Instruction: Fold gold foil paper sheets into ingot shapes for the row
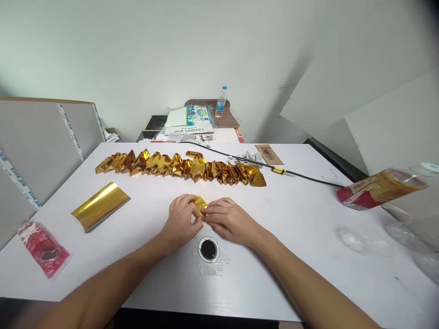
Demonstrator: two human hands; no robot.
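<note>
Between my two hands, a small piece of gold foil paper [200, 204] lies close to the white tabletop, partly covered by my fingers. My left hand [184, 215] curls round its left side, thumb and fingers pressed on it. From the other side, my right hand [230, 219] presses the paper's right edge with its fingers together. Beyond both hands stretches a long row of folded gold foil paper pieces [157, 164], packed side by side. A curved stack of flat gold foil sheets [101, 205] rests to the left.
Below my hands is a round cable hole [208, 249]. A pink packet [44, 249] lies at far left. On the right are a tilted drink bottle [380, 187] and clear plastic [363, 240]. A black cable [308, 177] crosses the back right, near a brown card [269, 154].
</note>
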